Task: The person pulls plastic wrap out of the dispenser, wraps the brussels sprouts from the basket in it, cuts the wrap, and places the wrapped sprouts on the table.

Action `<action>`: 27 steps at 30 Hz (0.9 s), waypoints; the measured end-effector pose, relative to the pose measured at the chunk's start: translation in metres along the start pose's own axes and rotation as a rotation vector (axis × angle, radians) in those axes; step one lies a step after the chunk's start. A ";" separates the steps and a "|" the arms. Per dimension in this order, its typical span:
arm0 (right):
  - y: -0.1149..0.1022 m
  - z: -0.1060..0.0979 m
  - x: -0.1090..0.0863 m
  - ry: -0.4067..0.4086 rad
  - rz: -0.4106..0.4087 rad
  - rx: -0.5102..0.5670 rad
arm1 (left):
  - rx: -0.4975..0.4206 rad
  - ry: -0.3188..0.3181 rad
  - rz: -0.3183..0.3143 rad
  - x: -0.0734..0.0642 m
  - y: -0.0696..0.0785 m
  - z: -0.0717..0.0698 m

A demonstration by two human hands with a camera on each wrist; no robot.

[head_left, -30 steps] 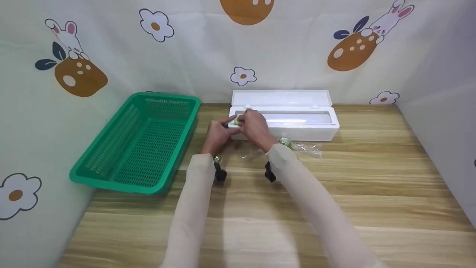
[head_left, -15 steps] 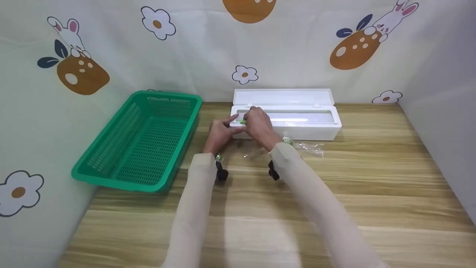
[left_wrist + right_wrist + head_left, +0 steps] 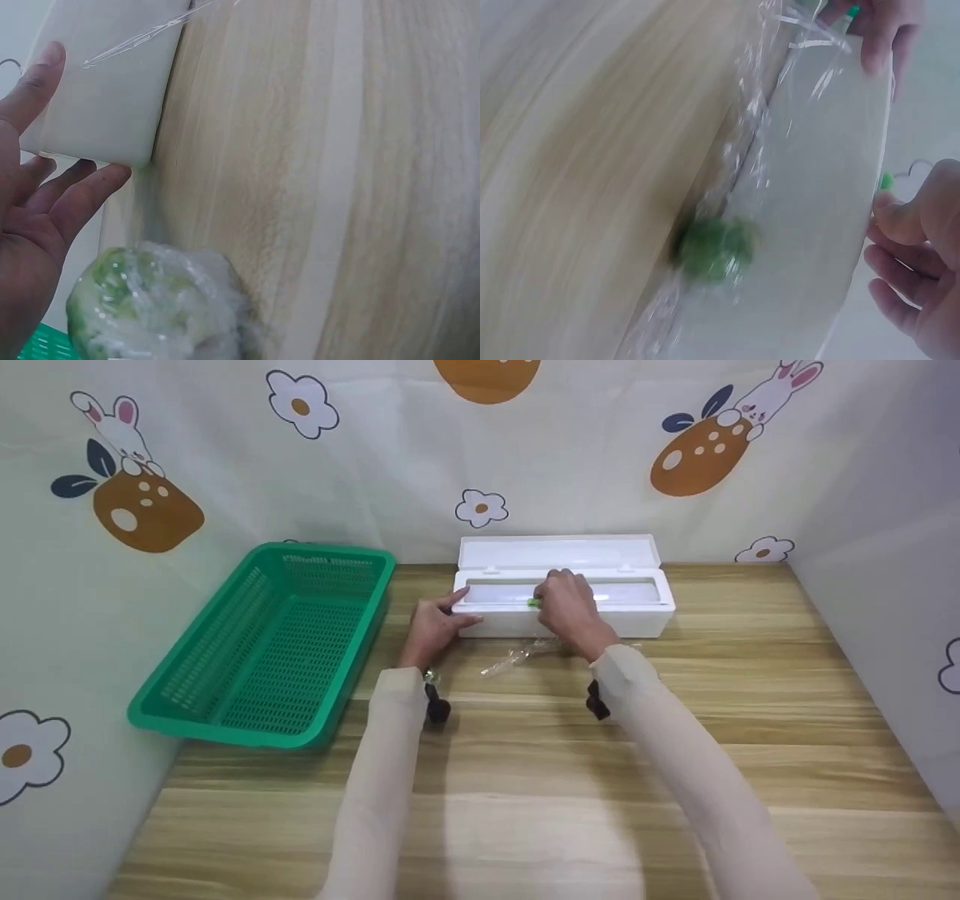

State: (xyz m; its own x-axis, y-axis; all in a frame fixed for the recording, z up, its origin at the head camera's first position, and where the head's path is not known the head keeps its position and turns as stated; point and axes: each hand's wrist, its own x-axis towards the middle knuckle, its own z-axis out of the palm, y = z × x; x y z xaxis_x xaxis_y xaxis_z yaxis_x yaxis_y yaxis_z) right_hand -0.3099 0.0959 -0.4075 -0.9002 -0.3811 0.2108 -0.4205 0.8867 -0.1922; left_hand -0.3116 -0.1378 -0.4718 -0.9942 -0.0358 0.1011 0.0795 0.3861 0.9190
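A long white cling film cutter box (image 3: 562, 622) lies along the back of the table, lid raised. My left hand (image 3: 433, 628) holds its left end, thumb on the front face and fingers around the corner. My right hand (image 3: 568, 604) pinches the small green slide cutter (image 3: 533, 602) on the top front edge, near the middle of the box. In front, a crinkled strip of clear film (image 3: 517, 656) lies on the wood. One film-wrapped green vegetable (image 3: 150, 304) sits beside my left wrist; another, a blurred green wrapped vegetable (image 3: 716, 249), shows in the right wrist view. Their exact kind is unclear.
A green plastic basket (image 3: 319, 731) stands on the left side of the wooden table (image 3: 525, 825). Behind the box hangs a patterned cloth wall (image 3: 390, 457). The raised lid (image 3: 559, 551) leans close to that wall.
My right hand has slid rightward along the box's front edge with the green cutter, from the left end to near the middle. My left hand stays on the left end.
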 end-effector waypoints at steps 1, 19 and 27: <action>0.005 -0.001 -0.002 0.005 0.001 -0.011 | -0.001 0.002 -0.003 0.000 0.000 -0.001; 0.096 -0.032 -0.045 0.027 0.048 -0.104 | 0.033 0.023 -0.004 0.000 0.000 0.001; 0.142 -0.048 -0.070 0.039 0.129 -0.100 | 0.011 0.012 0.006 -0.002 0.000 0.003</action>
State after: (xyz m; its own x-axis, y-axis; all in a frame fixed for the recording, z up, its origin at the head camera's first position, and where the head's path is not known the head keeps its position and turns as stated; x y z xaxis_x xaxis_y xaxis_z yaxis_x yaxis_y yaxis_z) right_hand -0.3005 0.2609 -0.4032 -0.9400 -0.2539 0.2277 -0.2866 0.9500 -0.1236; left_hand -0.3099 -0.1348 -0.4728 -0.9928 -0.0442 0.1114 0.0850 0.3960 0.9143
